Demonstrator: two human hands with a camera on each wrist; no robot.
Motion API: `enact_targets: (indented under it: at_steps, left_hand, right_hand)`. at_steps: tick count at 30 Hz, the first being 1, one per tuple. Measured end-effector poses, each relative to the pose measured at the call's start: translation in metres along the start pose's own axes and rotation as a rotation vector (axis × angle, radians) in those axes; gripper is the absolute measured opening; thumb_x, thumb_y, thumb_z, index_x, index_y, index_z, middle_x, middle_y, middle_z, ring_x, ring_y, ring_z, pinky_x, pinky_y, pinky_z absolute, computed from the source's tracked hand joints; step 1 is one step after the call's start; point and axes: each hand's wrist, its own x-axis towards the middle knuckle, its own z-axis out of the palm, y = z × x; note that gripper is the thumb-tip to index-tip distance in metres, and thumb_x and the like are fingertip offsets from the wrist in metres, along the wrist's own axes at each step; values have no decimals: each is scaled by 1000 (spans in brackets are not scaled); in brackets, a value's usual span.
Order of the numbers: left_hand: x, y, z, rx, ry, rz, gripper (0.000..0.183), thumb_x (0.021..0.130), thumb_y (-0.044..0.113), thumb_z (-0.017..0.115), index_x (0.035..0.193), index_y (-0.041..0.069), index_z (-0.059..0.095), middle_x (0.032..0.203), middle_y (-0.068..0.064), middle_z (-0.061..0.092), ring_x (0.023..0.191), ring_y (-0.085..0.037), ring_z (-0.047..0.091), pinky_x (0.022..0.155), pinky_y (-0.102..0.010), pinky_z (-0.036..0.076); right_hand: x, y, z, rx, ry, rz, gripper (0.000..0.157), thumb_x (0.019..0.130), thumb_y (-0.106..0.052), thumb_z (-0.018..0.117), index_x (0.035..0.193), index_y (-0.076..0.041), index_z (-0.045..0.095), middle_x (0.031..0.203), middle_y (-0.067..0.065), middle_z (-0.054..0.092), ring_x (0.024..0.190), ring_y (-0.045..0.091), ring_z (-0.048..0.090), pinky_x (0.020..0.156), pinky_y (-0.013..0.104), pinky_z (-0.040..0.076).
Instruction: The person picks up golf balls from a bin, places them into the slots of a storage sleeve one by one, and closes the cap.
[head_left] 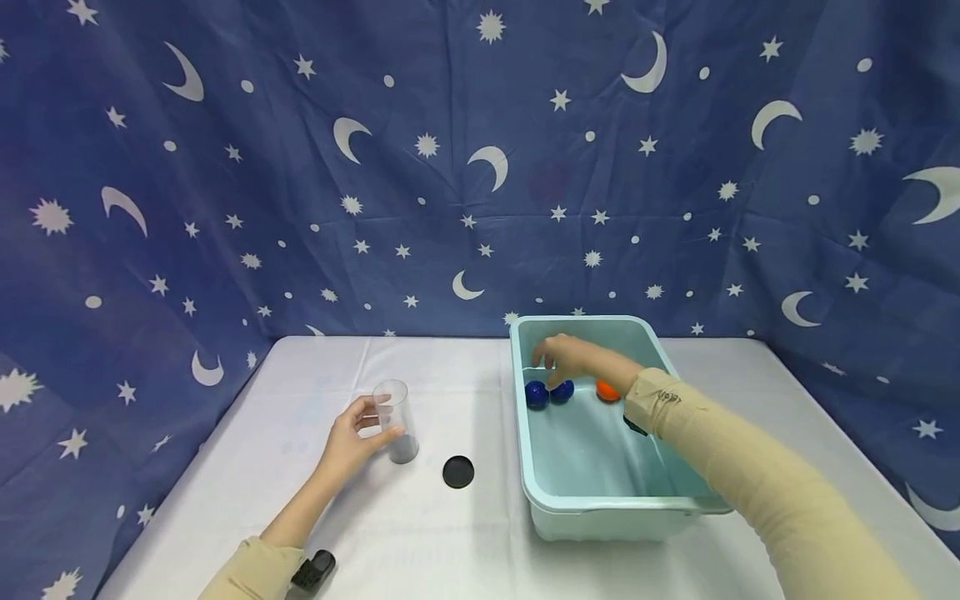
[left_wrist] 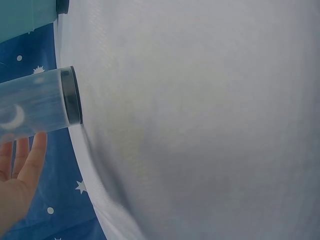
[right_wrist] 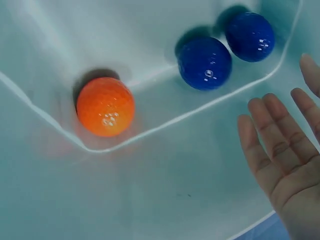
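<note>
My left hand (head_left: 351, 440) grips a clear plastic tube (head_left: 403, 421), its thumb on the near side and fingers on the far side. The tube stands upright on the table, top open, with a dark base (left_wrist: 72, 96) visible in the left wrist view. My right hand (head_left: 572, 358) hovers inside a light teal bin (head_left: 527, 450), fingers spread and holding nothing. Just below it are two glossy blue balls (right_wrist: 205, 63), close together at the bin's left side. An orange dimpled ball (right_wrist: 105, 107) lies farther right, partly hidden by the forearm in the head view.
A round black lid (head_left: 458, 472) lies on the white tablecloth (head_left: 420, 533) between the tube and the bin. Behind and beside the table hangs a blue curtain (head_left: 420, 183) with moons and stars. The bin's walls stand around the right hand.
</note>
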Motion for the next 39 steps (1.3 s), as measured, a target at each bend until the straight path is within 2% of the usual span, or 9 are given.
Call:
enact_targets:
  at_steps: [6,14,23,30,35,39]
  left_hand:
    - [1,1,-1,6,1,-3,52,78,12,77,124,3,55,113,-20,62,103,-34,61,92,-46,49]
    - [-2,2,0,-6,9,-4,51,78,12,77,123,2,55,112,-19,62,102,-32,62,94,-45,48]
    - [-3,0,2,12,14,-9,52,78,13,77,124,3,55,113,-18,62,102,-32,62,94,-44,48]
    - [-4,1,1,9,8,-19,54,78,15,77,125,4,55,114,-18,61,105,-33,61,96,-46,47]
    - [-4,0,0,20,10,-11,54,78,14,77,125,3,54,114,-18,61,104,-33,61,95,-46,48]
    - [-4,1,1,20,8,4,52,78,12,77,124,3,55,112,-18,62,102,-33,62,94,-44,48]
  right_hand:
    - [9,10,12,27,24,-8,36,75,-6,77,108,1,66,100,17,68,92,26,64,79,32,55]
    - [22,11,23,32,15,25,36,76,-7,77,109,0,66,103,15,68,96,26,63,84,34,54]
    - [22,14,31,27,22,3,34,75,-7,78,106,0,67,94,13,68,86,20,63,77,30,54]
    - [24,9,36,7,-8,18,35,75,-5,78,108,2,67,98,15,69,90,23,65,80,32,55]
    - [25,7,41,-53,-14,2,40,74,-6,79,111,3,66,107,17,68,98,28,64,85,34,54]
    - [23,5,43,-76,-6,38,44,74,-10,79,113,3,65,112,17,66,105,31,62,91,38,51]
